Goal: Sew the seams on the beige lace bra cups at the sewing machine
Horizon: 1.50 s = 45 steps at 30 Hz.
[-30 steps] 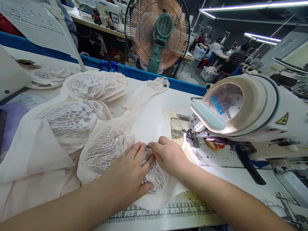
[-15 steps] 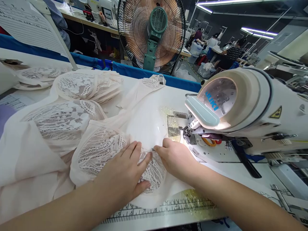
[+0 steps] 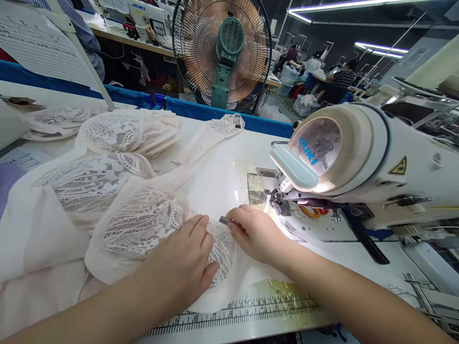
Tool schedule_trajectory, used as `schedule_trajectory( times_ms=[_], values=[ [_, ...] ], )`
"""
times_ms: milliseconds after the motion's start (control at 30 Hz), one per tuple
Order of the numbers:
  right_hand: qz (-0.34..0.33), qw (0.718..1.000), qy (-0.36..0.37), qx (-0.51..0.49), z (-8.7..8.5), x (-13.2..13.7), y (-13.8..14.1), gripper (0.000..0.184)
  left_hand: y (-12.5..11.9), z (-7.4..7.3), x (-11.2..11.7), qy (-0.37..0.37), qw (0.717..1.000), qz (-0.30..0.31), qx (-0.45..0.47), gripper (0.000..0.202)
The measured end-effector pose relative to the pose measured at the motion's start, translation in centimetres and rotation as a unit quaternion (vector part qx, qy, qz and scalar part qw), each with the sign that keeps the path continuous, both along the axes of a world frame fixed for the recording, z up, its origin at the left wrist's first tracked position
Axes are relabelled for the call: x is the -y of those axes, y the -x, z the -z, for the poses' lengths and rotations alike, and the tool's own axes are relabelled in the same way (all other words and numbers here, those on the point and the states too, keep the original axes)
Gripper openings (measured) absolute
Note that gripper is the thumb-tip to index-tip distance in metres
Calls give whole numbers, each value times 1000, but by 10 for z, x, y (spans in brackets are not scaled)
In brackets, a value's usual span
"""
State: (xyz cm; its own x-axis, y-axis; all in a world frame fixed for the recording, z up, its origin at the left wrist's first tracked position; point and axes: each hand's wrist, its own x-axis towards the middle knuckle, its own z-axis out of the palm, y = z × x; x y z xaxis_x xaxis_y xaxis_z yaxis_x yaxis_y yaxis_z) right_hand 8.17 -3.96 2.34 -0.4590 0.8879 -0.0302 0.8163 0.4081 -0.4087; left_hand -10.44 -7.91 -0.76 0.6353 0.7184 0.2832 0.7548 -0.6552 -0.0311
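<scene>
My left hand [image 3: 182,260] lies flat, fingers together, pressing a pale pink lace garment piece [image 3: 143,224] onto the white table [image 3: 218,181]. Just to its right, my right hand [image 3: 254,234] is closed in a pinch on a small metal tool [image 3: 226,220], tweezers or snips, whose tip points left at the lace edge beside my left fingertips. Both hands rest just in front of the needle area [image 3: 278,200] of a white Juki sewing machine [image 3: 358,157].
More lace pieces [image 3: 125,134] are heaped to the left and behind. A printed ruler [image 3: 229,313] runs along the table's front edge. A green fan [image 3: 222,52] stands behind the blue table border [image 3: 222,113]. Other people work at stations in the far background.
The lace piece and my left hand have shifted slightly left. My right hand has drawn back a little, and the metal tool's tip now shows clear of the fabric.
</scene>
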Motion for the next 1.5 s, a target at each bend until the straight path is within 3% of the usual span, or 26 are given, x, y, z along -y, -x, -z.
schedule_trajectory(
  times_ms=[100,233,467,733,1000,1133,1233,1333,1433,1500],
  values=[
    [-22,998,-10,59,1,-5,8,24,-4,0,1,15,1000,-16,-4,46],
    [-46,991,-17,124,3,-8,14,26,-5,2,1,19,1000,-15,-12,62],
    [-78,980,-63,169,7,-9,20,24,-4,4,0,16,1000,-8,-8,56],
    [-106,969,-71,212,0,-7,14,23,-6,-1,0,6,1000,-9,-12,54],
    [-80,962,-24,261,-12,2,0,29,-6,-3,1,8,1000,-17,-14,54],
    [-54,973,-9,224,-12,6,-11,22,-4,-1,0,-4,1000,-15,-17,51],
    [3,998,3,66,-5,6,-19,12,2,-3,-7,-41,999,-19,-6,41],
    [56,994,40,-89,3,5,-21,19,8,-10,-15,-76,997,8,-24,37],
    [55,993,40,-96,4,3,-17,17,5,-17,-16,-63,994,31,-81,38],
    [32,999,12,-38,1,0,-12,12,0,-18,-14,-33,996,3,-87,38]
  ],
)
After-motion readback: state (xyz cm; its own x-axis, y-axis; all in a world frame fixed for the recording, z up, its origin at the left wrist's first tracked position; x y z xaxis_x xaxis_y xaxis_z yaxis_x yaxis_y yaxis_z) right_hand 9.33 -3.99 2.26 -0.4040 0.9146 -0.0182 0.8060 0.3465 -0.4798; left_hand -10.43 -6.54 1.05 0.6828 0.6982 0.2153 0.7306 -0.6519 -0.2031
